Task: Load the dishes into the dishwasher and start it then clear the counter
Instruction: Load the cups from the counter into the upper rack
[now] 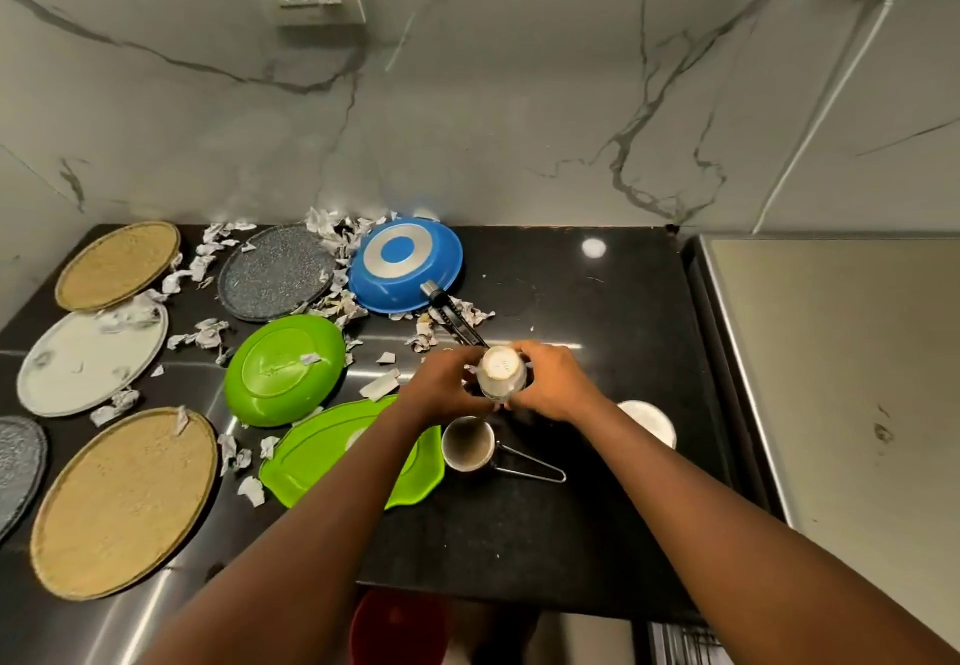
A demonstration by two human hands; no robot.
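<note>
Both hands hold an upturned pale cup [501, 371] just above the black counter [597, 311]; my left hand [448, 384] grips its left side and my right hand [557, 382] its right side. Below it stands a steel cup with a wire handle [468, 445], open side up. A white bowl [650, 421] is partly hidden behind my right wrist. An upside-down blue pan [406, 264] lies behind, its black handle pointing toward my hands. A green bowl [284, 369] and a green plate [332, 451] lie face down to the left.
Round tan [120, 503], white [91, 360] and speckled grey [276, 272] mats cover the counter's left part, with several torn paper scraps [208, 334] scattered among them. A steel surface [841, 378] borders the right. A red bin [397, 628] sits below the front edge.
</note>
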